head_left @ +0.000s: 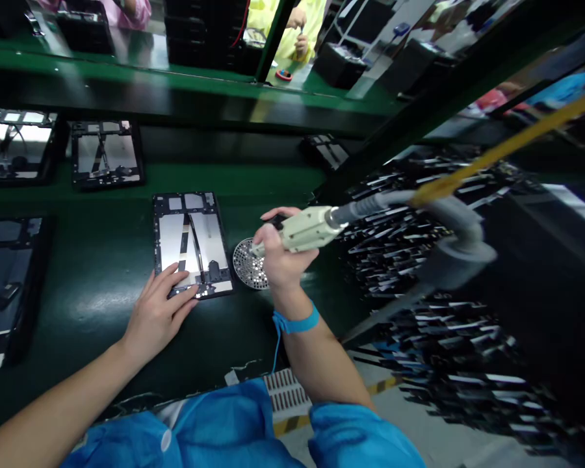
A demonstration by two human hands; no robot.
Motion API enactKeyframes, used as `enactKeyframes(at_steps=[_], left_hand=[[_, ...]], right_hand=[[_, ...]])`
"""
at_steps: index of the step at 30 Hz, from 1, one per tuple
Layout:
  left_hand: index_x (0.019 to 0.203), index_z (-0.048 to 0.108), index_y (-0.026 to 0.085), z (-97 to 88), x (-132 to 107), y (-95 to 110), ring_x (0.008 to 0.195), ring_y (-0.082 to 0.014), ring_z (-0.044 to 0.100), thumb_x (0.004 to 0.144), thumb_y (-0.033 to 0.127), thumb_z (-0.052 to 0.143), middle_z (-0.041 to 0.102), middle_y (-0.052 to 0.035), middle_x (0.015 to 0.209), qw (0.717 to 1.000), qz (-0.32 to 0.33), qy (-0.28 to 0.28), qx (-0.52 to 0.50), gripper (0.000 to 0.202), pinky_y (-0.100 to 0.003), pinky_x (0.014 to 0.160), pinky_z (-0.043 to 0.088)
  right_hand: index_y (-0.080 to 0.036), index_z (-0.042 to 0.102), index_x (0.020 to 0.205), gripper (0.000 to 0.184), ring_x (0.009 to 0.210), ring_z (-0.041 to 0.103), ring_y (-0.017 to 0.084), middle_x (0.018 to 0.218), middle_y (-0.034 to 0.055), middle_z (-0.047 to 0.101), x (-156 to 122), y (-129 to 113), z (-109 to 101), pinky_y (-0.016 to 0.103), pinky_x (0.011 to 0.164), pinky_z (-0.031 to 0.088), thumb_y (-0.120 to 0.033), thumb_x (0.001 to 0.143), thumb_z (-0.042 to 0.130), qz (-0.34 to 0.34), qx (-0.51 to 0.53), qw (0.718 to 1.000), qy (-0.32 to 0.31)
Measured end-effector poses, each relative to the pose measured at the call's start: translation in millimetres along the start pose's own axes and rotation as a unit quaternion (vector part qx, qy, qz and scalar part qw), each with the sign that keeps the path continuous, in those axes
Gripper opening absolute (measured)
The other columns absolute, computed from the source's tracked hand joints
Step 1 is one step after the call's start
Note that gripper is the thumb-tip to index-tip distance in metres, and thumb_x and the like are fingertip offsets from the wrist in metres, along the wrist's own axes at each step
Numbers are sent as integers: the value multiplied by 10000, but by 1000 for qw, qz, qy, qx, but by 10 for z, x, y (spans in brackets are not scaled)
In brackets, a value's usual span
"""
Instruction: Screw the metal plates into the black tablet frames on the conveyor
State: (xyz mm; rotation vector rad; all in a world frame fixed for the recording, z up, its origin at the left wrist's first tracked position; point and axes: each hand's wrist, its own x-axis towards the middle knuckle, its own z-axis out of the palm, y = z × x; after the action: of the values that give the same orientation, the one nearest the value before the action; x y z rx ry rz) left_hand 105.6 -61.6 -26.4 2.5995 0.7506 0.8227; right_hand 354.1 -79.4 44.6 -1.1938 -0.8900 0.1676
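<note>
A black tablet frame (191,244) with silver inner plates lies on the green belt in front of me. My left hand (156,315) rests flat on its near left corner, fingers spread. My right hand (279,257) grips a beige electric screwdriver (306,230), its tip pointing down at a round perforated screw tray (247,263) just right of the frame. A grey hose (419,201) runs from the screwdriver's rear off to the right. A blue strap circles my right wrist.
More tablet frames lie on the belt at left (106,153), (14,144), (2,286) and one further back (327,151). A dark rack with several thin parts (448,312) fills the right side. Other people in yellow and pink work beyond the far bench.
</note>
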Motion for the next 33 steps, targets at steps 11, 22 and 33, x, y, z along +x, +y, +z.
enactKeyframes(at_steps=[11,22,33], left_hand=[[1192,733,248,-6,-10,-2,1372,-363,573,1000,241,641,681,-124,1344,1000,-6,-3,-4,213,-670,1074,505],[1212,726,243,-6,7,4,1368,-363,578,999,243,639,684,-128,1339,1000,-8,2,-13,230,-670,1085,498],[1330,641,231,27,67,22,1409,-354,536,992,284,650,670,-139,1368,999,-31,-13,-31,343,-653,1134,441]], right_hand=[[-225,616,1013,226,552,591,100,866,-2,675,195,349,-44,269,541,541,-371,863,699,4,-56,998,11],[-215,625,1011,256,509,582,99,762,-34,654,234,395,-42,267,519,523,-337,814,735,16,-25,999,32],[-292,596,1121,245,542,624,96,990,-2,655,-427,-292,321,278,512,563,-298,896,694,49,118,980,-154]])
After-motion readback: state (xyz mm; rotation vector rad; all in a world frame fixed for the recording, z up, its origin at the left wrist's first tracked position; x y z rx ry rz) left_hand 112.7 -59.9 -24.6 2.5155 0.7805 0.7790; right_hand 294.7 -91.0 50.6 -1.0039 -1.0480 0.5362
